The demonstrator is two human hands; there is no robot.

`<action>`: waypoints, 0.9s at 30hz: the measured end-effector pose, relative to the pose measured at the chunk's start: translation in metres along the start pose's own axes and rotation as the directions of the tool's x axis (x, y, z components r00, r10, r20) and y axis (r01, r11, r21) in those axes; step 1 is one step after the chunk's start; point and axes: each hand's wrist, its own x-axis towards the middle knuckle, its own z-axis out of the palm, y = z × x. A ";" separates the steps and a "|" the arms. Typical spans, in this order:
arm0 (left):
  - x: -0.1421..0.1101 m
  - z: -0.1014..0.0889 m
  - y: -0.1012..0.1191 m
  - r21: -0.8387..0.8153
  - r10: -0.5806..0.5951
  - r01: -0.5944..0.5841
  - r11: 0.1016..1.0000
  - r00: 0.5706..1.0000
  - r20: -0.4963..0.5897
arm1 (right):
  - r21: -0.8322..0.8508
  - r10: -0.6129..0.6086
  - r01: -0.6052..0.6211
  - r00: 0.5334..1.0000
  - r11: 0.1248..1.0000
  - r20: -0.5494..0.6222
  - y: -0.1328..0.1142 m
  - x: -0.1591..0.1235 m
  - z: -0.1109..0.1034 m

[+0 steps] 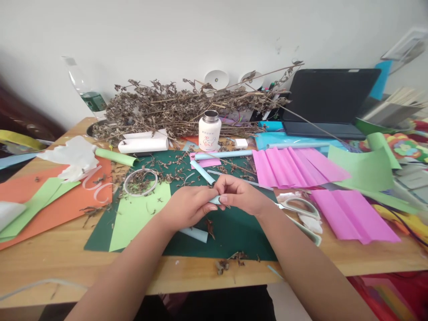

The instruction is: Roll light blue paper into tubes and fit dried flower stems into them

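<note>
Over the green cutting mat (240,232), my left hand (190,205) is closed around a small light-blue paper tube (215,200). The fingertips of my right hand (242,194) pinch the tube's right end, where dark dried bits show. Just beyond my hands, another light-blue tube (202,172) lies slanted on the mat. A further blue tube (195,234) rests below my left hand, partly hidden by the wrist. Right of my right hand, scissors (301,207) with pale handles lie by the mat's edge. A brown dried leaf (210,228) sits under my hands.
A heap of dried stems and leaves (157,104) lines the wall behind an uncapped white bottle (209,131). Pleated pink paper (290,167) lies right, orange paper (67,200) left, beside a tape roll (141,182). A dark tablet (334,98) stands back right; a plastic bottle (83,87) back left.
</note>
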 end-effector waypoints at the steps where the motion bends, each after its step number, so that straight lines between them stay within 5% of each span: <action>1: 0.000 0.000 0.000 0.002 -0.001 0.001 1.000 1.000 0.002 | 0.010 0.008 -0.008 1.000 1.000 -0.004 0.000 0.000 0.000; 18: 0.001 0.001 0.000 0.019 -0.018 0.018 1.000 0.999 0.029 | 0.065 0.014 -0.019 0.997 0.998 0.070 0.002 0.000 -0.002; 23: 0.001 0.004 -0.001 0.027 -0.046 0.045 0.999 0.998 0.040 | -0.118 0.015 -0.013 1.000 0.993 0.018 0.001 0.001 0.001; 27: -0.001 0.006 -0.002 -0.058 -0.106 0.101 0.993 0.991 -0.079 | -0.310 -0.079 0.051 0.994 0.949 -0.078 -0.011 -0.005 -0.012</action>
